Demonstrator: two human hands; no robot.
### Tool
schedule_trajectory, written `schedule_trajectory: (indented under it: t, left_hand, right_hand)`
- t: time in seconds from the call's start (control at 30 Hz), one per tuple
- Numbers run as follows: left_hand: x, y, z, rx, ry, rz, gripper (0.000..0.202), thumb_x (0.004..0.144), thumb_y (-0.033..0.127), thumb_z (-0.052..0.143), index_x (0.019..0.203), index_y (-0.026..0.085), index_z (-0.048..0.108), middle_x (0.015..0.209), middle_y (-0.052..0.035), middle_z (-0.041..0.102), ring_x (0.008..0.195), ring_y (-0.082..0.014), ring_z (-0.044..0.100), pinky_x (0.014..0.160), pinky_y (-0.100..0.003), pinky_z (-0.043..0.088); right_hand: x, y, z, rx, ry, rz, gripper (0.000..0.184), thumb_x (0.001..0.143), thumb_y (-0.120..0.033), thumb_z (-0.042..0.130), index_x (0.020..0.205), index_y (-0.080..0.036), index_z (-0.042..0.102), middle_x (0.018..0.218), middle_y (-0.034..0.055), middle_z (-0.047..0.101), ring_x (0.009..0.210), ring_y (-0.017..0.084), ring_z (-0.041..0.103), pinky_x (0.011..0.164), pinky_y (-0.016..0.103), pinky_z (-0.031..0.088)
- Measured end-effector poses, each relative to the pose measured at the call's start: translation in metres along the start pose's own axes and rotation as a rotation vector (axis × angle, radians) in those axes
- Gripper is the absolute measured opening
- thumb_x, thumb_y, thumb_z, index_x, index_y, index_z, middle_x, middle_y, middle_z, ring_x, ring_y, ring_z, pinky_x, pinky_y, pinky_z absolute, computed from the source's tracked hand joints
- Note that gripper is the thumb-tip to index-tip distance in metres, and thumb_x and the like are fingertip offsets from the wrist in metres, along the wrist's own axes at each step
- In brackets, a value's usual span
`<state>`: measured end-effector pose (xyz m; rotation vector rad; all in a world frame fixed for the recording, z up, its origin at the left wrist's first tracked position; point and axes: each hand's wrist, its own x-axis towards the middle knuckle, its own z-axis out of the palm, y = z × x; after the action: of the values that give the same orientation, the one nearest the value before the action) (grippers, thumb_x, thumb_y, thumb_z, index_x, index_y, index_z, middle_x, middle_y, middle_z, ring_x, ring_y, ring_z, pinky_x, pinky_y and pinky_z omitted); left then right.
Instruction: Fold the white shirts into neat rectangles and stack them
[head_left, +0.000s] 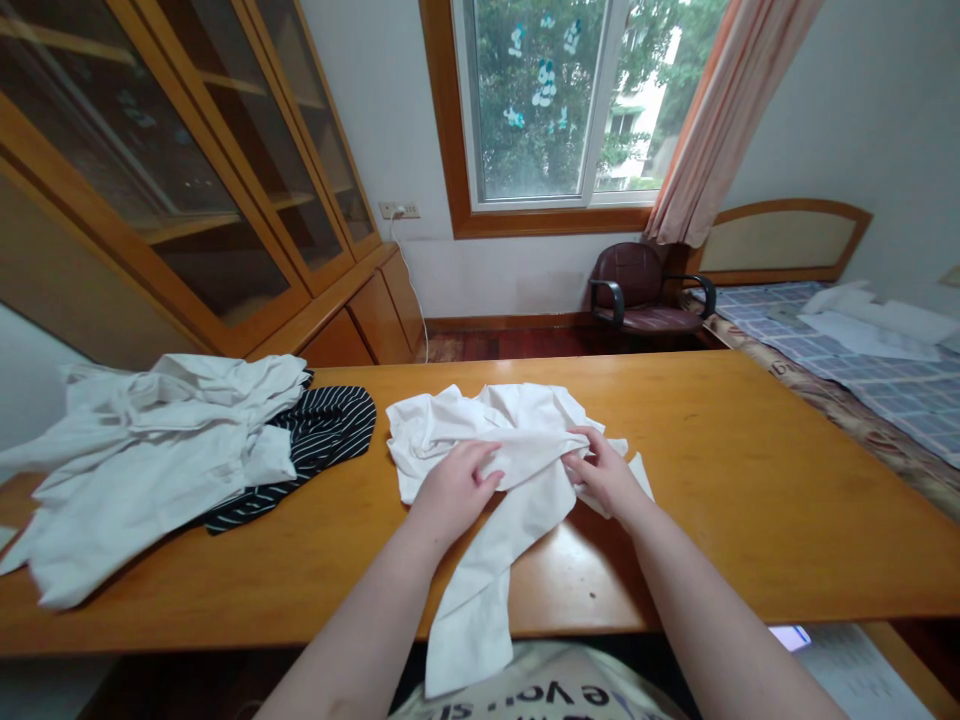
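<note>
1. In the middle of the glossy, orange-brown wooden table (pixel 750 480): a crumpled white cloth garment (pixel 525 460), gathered in loose folds on its far side, directly under both hands.
2. From those folds toward the near edge: a long, flat white cloth strip (pixel 480 600), slanting down between the forearms and over the edge toward the lap.
3. At the left of the garment's near fold: the bare left hand (pixel 454 490), half curled, thumb a little apart from the fingers, touching the cloth; hard to tell whether pinching any of it.
4. At the right end of the same fold: the bare right hand (pixel 611 480), fingers bent, thumb and forefinger nearly together with the cloth's edge caught between.
5. Farther left on the table, well apart from the hands: a rumpled heap of white fabric (pixel 172 430), partly on top of a black cloth with thin white stripes (pixel 330 425).
6. Beyond the table: a maroon padded chair with black armrests (pixel 630 280), below a wood-framed sliding window (pixel 540 130) and beside a pink curtain (pixel 735 120).
</note>
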<state>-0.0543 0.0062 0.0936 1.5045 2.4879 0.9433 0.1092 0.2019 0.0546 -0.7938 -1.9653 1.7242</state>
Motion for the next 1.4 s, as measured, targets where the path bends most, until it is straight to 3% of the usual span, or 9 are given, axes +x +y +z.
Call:
schedule_trajectory:
  t: [0.13, 0.3, 0.43, 0.57, 0.73, 0.83, 1.07, 1.23, 1.4]
  left_hand:
    - [-0.003, 0.002, 0.01, 0.083, -0.106, -0.063, 0.023, 0.087, 0.028, 0.047, 0.093, 0.024, 0.069, 0.098, -0.0024, 0.069, 0.092, -0.019, 0.062, 0.082, -0.029, 0.048]
    - [-0.006, -0.001, 0.008, 0.071, -0.198, 0.064, 0.052, 0.077, 0.036, 0.064, 0.127, 0.029, 0.055, 0.124, -0.0028, 0.06, 0.11, -0.022, 0.057, 0.094, -0.03, 0.043]
    - [-0.009, -0.007, 0.014, 0.129, -0.166, -0.023, 0.034, 0.085, 0.022, 0.048, 0.113, 0.029, 0.065, 0.108, -0.0033, 0.066, 0.1, -0.0202, 0.06, 0.089, -0.031, 0.045]
    - [-0.007, -0.02, 0.007, 0.02, -0.017, -0.057, 0.032, 0.081, 0.016, 0.044, 0.097, 0.025, 0.07, 0.101, -0.0032, 0.066, 0.097, -0.0184, 0.06, 0.087, -0.029, 0.047]
    - [-0.006, -0.027, -0.004, -0.086, 0.122, -0.153, 0.036, 0.072, 0.011, 0.043, 0.093, 0.022, 0.07, 0.1, -0.0026, 0.066, 0.099, -0.0191, 0.059, 0.089, -0.029, 0.047]
    - [-0.007, -0.03, -0.003, -0.167, 0.185, -0.224, 0.033, 0.071, 0.013, 0.044, 0.088, 0.021, 0.071, 0.1, -0.0029, 0.067, 0.1, -0.0201, 0.06, 0.092, -0.03, 0.046]
    - [-0.004, -0.063, -0.002, -0.48, 0.403, -0.552, 0.03, 0.071, 0.031, 0.057, 0.096, 0.018, 0.068, 0.092, -0.004, 0.071, 0.09, -0.0221, 0.064, 0.081, -0.031, 0.051]
    - [-0.002, -0.093, -0.019, -0.735, 0.638, -0.641, 0.036, 0.067, 0.032, 0.061, 0.1, 0.017, 0.064, 0.091, -0.0046, 0.07, 0.082, -0.0194, 0.065, 0.072, -0.029, 0.053]
    - [-0.01, -0.141, -0.049, -0.735, 0.907, -0.798, 0.04, 0.068, 0.026, 0.058, 0.106, 0.016, 0.06, 0.089, -0.0041, 0.066, 0.08, -0.0185, 0.064, 0.074, -0.031, 0.054]
  right_hand:
    - [0.001, 0.009, -0.01, 0.155, 0.011, 0.015, 0.046, 0.073, -0.052, 0.059, 0.108, -0.021, 0.059, 0.071, -0.0032, 0.056, 0.053, 0.01, 0.049, 0.049, 0.023, 0.039]
    - [0.002, 0.012, -0.01, 0.494, -0.024, 0.101, 0.056, 0.075, -0.059, 0.056, 0.119, -0.026, 0.052, 0.075, -0.0023, 0.061, 0.058, 0.013, 0.056, 0.05, 0.024, 0.041]
    - [0.004, 0.014, -0.007, 0.541, 0.087, 0.127, 0.043, 0.071, -0.052, 0.065, 0.101, -0.022, 0.057, 0.061, -0.0046, 0.058, 0.048, 0.012, 0.052, 0.045, 0.023, 0.039]
    - [0.004, 0.014, -0.005, 0.401, 0.037, 0.127, 0.036, 0.066, -0.046, 0.073, 0.064, -0.017, 0.053, 0.052, -0.0032, 0.054, 0.041, 0.009, 0.046, 0.042, 0.022, 0.035]
    - [0.0, 0.012, -0.002, 0.39, -0.077, 0.113, 0.044, 0.063, -0.059, 0.069, 0.061, -0.017, 0.054, 0.049, -0.0035, 0.051, 0.041, 0.008, 0.043, 0.042, 0.022, 0.033]
    - [-0.002, 0.015, 0.001, 0.298, -0.156, 0.096, 0.042, 0.061, -0.053, 0.074, 0.058, -0.017, 0.053, 0.044, -0.0059, 0.045, 0.042, 0.007, 0.039, 0.043, 0.021, 0.03]
    - [0.005, 0.022, -0.005, 0.488, 0.027, 0.115, 0.032, 0.066, -0.04, 0.07, 0.057, -0.018, 0.05, 0.047, -0.0036, 0.05, 0.042, 0.009, 0.042, 0.043, 0.022, 0.033]
    - [0.013, 0.023, -0.015, 0.638, 0.176, 0.08, 0.024, 0.068, -0.037, 0.062, 0.058, -0.022, 0.047, 0.046, -0.0045, 0.046, 0.04, 0.01, 0.041, 0.039, 0.025, 0.037]
    - [0.023, 0.03, -0.03, 0.74, 0.361, 0.075, 0.015, 0.063, -0.031, 0.06, 0.062, -0.024, 0.048, 0.054, -0.0026, 0.057, 0.056, 0.017, 0.057, 0.062, 0.033, 0.053]
